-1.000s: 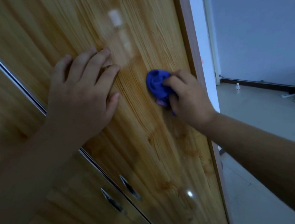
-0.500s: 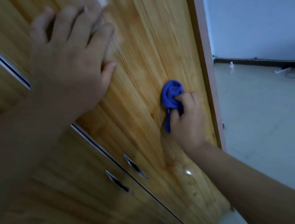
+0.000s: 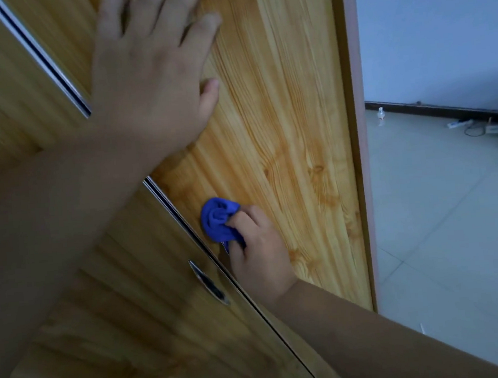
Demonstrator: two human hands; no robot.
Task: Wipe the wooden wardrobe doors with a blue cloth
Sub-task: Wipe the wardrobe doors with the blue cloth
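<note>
Low on the right-hand door [image 3: 280, 111], at about seven o'clock from its middle, our right hand [image 3: 257, 248] presses the blue cloth [image 3: 219, 221] against the wood, just beside the metal strip [image 3: 172, 212] where the two doors meet. That grip is closed tight round the bunched cloth, fingers curled into its folds. Our left hand [image 3: 149, 77] lies flat at eleven o'clock, fingers spread, its grip wide and holding nothing, bracing the same door.

The cloth is wadded into a ball, so only a small patch touches the wood and streaks may be left unwiped. If it slides toward nine o'clock, the cloth could snag on the strip or on the handle [image 3: 209, 283] of the left door [image 3: 118, 318]. The bracing palm may leave fresh marks on the wood it rests on.

The wardrobe [image 3: 355, 150] is the only container close by; both doors look closed, so we cannot tell what it holds. A small bottle [image 3: 380, 114] stands on the floor [image 3: 439, 233] at two o'clock, its contents too small to make out.
</note>
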